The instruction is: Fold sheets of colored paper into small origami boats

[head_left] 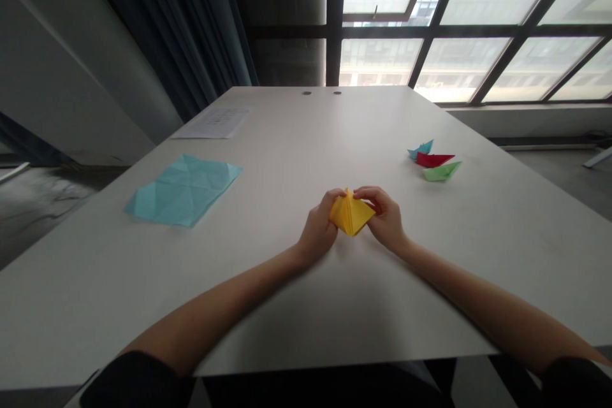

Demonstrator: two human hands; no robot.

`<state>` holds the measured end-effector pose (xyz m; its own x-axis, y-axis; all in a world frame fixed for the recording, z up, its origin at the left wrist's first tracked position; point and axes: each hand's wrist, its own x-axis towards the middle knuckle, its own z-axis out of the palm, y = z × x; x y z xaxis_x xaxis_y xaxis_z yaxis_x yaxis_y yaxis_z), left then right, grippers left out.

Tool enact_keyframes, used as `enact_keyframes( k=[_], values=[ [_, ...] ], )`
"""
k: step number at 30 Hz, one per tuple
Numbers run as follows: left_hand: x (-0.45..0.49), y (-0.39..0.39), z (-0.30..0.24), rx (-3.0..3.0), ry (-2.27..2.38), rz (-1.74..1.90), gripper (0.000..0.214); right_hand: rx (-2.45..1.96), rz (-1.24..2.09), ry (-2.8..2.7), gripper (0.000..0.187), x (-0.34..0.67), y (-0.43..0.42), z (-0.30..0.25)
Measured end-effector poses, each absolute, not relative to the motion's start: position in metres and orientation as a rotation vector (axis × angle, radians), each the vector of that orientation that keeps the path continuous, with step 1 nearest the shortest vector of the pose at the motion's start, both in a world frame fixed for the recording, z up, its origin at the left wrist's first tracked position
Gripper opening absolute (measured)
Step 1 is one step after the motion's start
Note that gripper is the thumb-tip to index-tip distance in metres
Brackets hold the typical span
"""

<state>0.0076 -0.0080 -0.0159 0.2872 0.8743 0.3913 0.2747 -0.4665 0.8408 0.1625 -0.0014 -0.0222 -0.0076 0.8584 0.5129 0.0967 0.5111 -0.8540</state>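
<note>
Between my two hands is a piece of folded yellow paper (351, 215), shaped like a diamond with a raised ridge down its middle. My left hand (321, 223) grips its left side, thumb and fingers closed on the paper. On the other side, my right hand (384, 217) pinches the upper right edge. Some fingertips are hidden behind the paper. Both hands are just above the white table (287, 306), near its front half.
To the right lie three small folded paper boats: blue (421, 150), red (434, 160) and green (442, 171). A creased light-blue sheet (186, 191) is spread at the left. Behind it lies a printed white page (213, 123). Two round holes mark the table's far end, before windows.
</note>
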Motion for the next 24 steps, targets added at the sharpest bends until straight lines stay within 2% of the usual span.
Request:
enact_keyframes(
  k=[4, 8, 11, 16, 20, 24],
  values=[
    [0.004, -0.002, -0.016, 1.771, 0.815, 1.134, 0.034, -0.909, 0.717, -1.527, 0.021, 0.167, 0.000, -0.023],
    [0.002, 0.000, -0.018, 1.656, 0.696, 1.033, 0.042, -0.981, 0.664, -1.507, 0.019, 0.170, 0.003, -0.025],
    [-0.001, 0.003, -0.019, 1.673, 0.772, 1.076, 0.042, -0.923, 0.819, -1.480, 0.019, 0.170, 0.003, -0.024],
    [-0.009, 0.008, -0.020, 1.849, 0.954, 1.223, 0.042, -0.753, 1.241, -1.453, 0.036, 0.169, 0.002, -0.019],
    [-0.009, 0.007, -0.020, 2.041, 0.933, 1.209, 0.042, -0.803, 1.300, -1.372, 0.028, 0.166, 0.001, -0.019],
    [-0.006, 0.005, -0.016, 2.185, 0.781, 1.213, 0.040, -0.816, 1.293, -1.347, 0.031, 0.166, 0.001, -0.020]
  ],
)
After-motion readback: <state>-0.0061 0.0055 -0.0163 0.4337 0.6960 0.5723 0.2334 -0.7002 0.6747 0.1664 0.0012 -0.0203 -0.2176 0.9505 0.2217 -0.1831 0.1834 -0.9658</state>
